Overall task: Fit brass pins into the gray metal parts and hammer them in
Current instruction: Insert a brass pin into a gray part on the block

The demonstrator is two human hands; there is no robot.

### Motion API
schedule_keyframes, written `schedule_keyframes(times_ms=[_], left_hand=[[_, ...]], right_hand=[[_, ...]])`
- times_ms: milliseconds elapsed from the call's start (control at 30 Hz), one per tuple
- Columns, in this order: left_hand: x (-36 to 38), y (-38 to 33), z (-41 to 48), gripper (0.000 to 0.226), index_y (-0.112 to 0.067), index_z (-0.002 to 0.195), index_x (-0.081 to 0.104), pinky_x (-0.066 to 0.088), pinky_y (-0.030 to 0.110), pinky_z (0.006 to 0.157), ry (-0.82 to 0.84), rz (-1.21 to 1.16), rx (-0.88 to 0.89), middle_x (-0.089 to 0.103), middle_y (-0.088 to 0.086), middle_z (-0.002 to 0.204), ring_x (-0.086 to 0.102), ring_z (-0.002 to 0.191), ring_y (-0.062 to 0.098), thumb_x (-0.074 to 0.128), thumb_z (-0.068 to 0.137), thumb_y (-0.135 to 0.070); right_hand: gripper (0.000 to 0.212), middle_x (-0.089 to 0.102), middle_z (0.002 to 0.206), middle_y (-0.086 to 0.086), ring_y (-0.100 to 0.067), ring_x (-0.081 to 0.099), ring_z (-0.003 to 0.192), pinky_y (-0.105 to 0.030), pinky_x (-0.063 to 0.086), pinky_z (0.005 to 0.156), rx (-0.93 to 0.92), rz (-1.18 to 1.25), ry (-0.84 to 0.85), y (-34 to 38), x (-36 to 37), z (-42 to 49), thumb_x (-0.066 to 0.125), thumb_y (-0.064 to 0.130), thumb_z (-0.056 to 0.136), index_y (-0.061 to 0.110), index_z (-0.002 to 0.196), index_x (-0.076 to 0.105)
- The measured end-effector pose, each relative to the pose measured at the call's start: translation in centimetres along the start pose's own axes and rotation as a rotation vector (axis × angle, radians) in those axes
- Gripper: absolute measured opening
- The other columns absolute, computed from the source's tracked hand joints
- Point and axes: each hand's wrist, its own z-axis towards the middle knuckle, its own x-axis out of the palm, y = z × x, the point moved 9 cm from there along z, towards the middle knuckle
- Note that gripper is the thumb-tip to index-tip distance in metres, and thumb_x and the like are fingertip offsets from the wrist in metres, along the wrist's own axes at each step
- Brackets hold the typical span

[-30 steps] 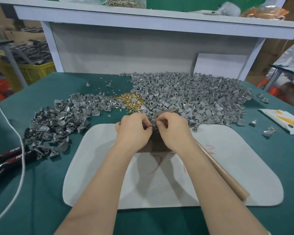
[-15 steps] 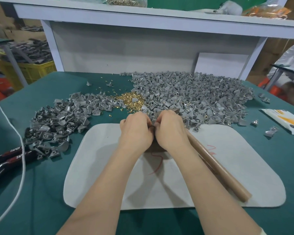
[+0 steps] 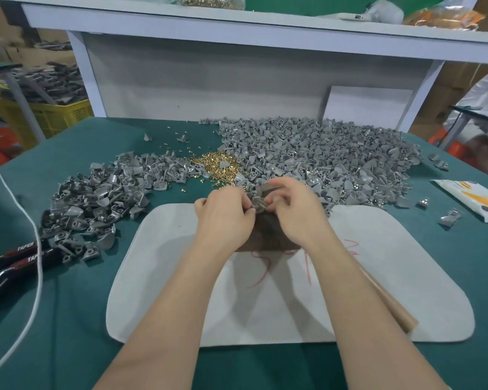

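1. Hands meet over the far edge of the white mat [image 3: 378,277]: left hand [image 3: 223,218] and right hand [image 3: 296,212] both pinch one gray metal part [image 3: 261,197] at the fingertips (any pin there is too small to see).
2. A dark block [image 3: 268,235] sits right beneath them.
3. Just beyond, brass pins [image 3: 217,166] heap between the left pile [image 3: 102,198] and the bigger right pile [image 3: 321,153] on the green surface [image 3: 68,319].
4. A wooden handle [image 3: 397,316] lies under the right forearm.

left hand [image 3: 223,218], right hand [image 3: 296,213]: 2 hands | held gray metal part [image 3: 261,196]: 1 | loose heaps of gray metal parts [image 3: 335,153]: 2 | pile of small brass pins [image 3: 217,164]: 1 | white rounded mat [image 3: 406,277]: 1 | brown wooden handle [image 3: 389,304]: 1
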Motion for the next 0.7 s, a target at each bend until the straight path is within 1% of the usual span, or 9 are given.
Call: schedule_keyframes(times_ms=[33, 100, 167, 267, 300, 400, 500, 600, 700], left_hand=[[0.0, 0.1, 0.0, 0.014, -0.023, 0.075, 0.060, 0.029, 0.032, 0.085, 0.007, -0.011, -0.009, 0.056, -0.008, 0.082, 0.055, 0.101, 0.024, 0.058, 0.089, -0.022], [0.0, 0.4, 0.0, 0.015, -0.026, 0.075, 0.058, 0.034, 0.033, 0.091, 0.016, -0.039, -0.029, 0.056, -0.010, 0.081, 0.055, 0.102, 0.023, 0.059, 0.089, -0.023], [-0.1, 0.7, 0.1, 0.014, -0.027, 0.076, 0.058, 0.039, 0.035, 0.096, 0.023, -0.071, -0.046, 0.058, -0.009, 0.082, 0.057, 0.102, 0.023, 0.059, 0.089, -0.022], [-0.2, 0.8, 0.0, 0.020, -0.027, 0.070, 0.055, 0.042, 0.040, 0.098, 0.049, -0.150, -0.047, 0.059, -0.009, 0.078, 0.059, 0.101, 0.024, 0.061, 0.088, -0.020], [-0.2, 0.7, 0.0, 0.021, -0.027, 0.070, 0.054, 0.042, 0.041, 0.098, 0.057, -0.171, -0.043, 0.059, -0.009, 0.078, 0.060, 0.100, 0.024, 0.061, 0.088, -0.020], [-0.1, 0.6, 0.1, 0.015, -0.027, 0.077, 0.057, 0.042, 0.042, 0.099, 0.067, -0.203, -0.035, 0.062, -0.006, 0.084, 0.060, 0.102, 0.023, 0.061, 0.089, -0.019], [-0.2, 0.6, 0.1, 0.012, -0.028, 0.082, 0.056, 0.041, 0.041, 0.100, 0.064, -0.209, -0.037, 0.061, -0.007, 0.087, 0.060, 0.104, 0.022, 0.060, 0.089, -0.020], [-0.4, 0.7, 0.1, 0.011, -0.028, 0.082, 0.056, 0.040, 0.041, 0.100, 0.048, -0.206, -0.043, 0.058, -0.010, 0.085, 0.059, 0.104, 0.021, 0.060, 0.089, -0.021], [-0.4, 0.5, 0.0, 0.010, -0.029, 0.080, 0.056, 0.040, 0.040, 0.100, 0.039, -0.212, -0.032, 0.061, -0.012, 0.085, 0.060, 0.102, 0.017, 0.062, 0.087, -0.024]], right_hand=[[0.033, 0.063, 0.083, 0.000, -0.014, 0.060, 0.076, -0.034, 0.049, 0.091, 0.028, 0.081, -0.003, -0.5, -0.3, 0.2, 0.037, -0.005, 0.093, 0.008, 0.115, 0.057], [0.031, 0.063, 0.079, 0.002, -0.011, 0.061, 0.070, -0.034, 0.051, 0.088, 0.033, 0.119, 0.003, -0.8, -0.5, 0.4, 0.036, -0.008, 0.092, 0.005, 0.110, 0.058], [0.028, 0.065, 0.085, 0.000, -0.012, 0.063, 0.075, -0.034, 0.051, 0.090, 0.004, 0.094, 0.035, -0.6, -0.3, 0.3, 0.043, -0.005, 0.091, 0.010, 0.105, 0.062], [0.023, 0.067, 0.098, -0.002, -0.015, 0.064, 0.093, -0.034, 0.048, 0.096, -0.072, 0.035, 0.109, 0.2, 0.3, 0.1, 0.058, 0.002, 0.088, 0.012, 0.107, 0.066], [0.023, 0.067, 0.100, -0.002, -0.016, 0.063, 0.096, -0.035, 0.048, 0.096, -0.084, 0.028, 0.130, 0.3, 0.4, 0.0, 0.061, 0.003, 0.087, 0.012, 0.107, 0.067], [0.021, 0.068, 0.101, -0.004, -0.016, 0.063, 0.096, -0.035, 0.049, 0.094, -0.101, 0.003, 0.143, 0.6, 0.5, 0.0, 0.064, 0.005, 0.086, 0.017, 0.102, 0.068], [0.020, 0.068, 0.098, -0.002, -0.015, 0.063, 0.093, -0.031, 0.050, 0.092, -0.112, 0.014, 0.141, 0.7, 0.4, 0.0, 0.065, 0.005, 0.085, 0.019, 0.100, 0.067], [0.021, 0.066, 0.090, 0.005, -0.012, 0.063, 0.089, -0.023, 0.049, 0.087, -0.121, 0.027, 0.123, 0.8, 0.2, -0.1, 0.065, 0.004, 0.084, 0.023, 0.094, 0.064], [0.023, 0.065, 0.083, 0.009, -0.009, 0.063, 0.085, -0.025, 0.050, 0.087, -0.120, -0.037, 0.059, 0.7, -0.1, -0.1, 0.061, 0.003, 0.084, 0.027, 0.085, 0.062]])
